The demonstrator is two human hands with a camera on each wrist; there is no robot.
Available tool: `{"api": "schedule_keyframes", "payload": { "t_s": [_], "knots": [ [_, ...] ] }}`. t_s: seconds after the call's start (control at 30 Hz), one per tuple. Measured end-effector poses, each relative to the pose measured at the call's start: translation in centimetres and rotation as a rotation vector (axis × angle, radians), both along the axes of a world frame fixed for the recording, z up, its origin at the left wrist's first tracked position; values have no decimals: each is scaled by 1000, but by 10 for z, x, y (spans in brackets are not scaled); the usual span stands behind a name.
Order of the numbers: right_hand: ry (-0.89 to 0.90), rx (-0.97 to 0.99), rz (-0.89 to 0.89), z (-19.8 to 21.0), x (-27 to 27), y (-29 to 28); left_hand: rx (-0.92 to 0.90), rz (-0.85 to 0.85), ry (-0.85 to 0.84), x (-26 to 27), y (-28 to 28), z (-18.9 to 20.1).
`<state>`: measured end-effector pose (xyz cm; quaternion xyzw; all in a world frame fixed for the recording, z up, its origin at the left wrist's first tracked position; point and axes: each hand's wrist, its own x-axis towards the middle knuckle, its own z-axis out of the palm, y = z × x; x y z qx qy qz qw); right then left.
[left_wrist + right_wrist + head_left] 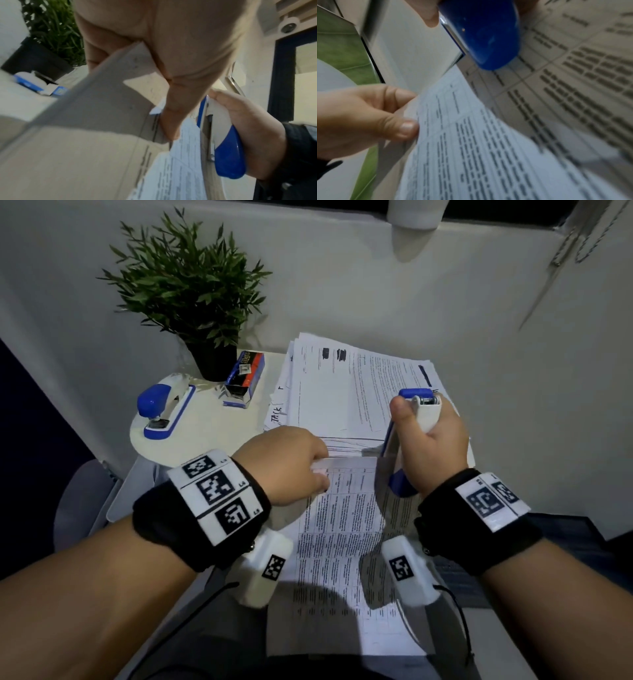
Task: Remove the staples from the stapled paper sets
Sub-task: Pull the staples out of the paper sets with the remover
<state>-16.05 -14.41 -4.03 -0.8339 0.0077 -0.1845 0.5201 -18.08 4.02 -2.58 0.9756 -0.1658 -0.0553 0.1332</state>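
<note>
Both hands are busy: the left hand [287, 463] pinches the top edge of the paper set [342, 542] between thumb and fingers, while the right hand [433, 440] clenches a blue-and-white stapler [423, 409] upright just beside that edge.

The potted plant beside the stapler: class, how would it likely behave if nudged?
The potted plant probably tips easily: its foliage spreads far wider than its narrow black pot. It would likely slide on the smooth white table and looks light.
</note>
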Motion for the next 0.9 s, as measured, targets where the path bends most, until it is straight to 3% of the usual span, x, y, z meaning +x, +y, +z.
{"api": "schedule_keyframes", "payload": {
  "t_s": [0.4,0.57,0.8,0.9],
  "knots": [
    [-142,13,71,8,-3,21,-54,-1,-22,-4,-6,7],
    [-154,65,70,5,0,26,87,-59,-196,-13,-18,12],
    [-199,113,86,4,0,29,-245,22,44,0,-30,12],
    [-220,115,87,3,1,27,-300,11,72,0,-33,7]
  ]
}}
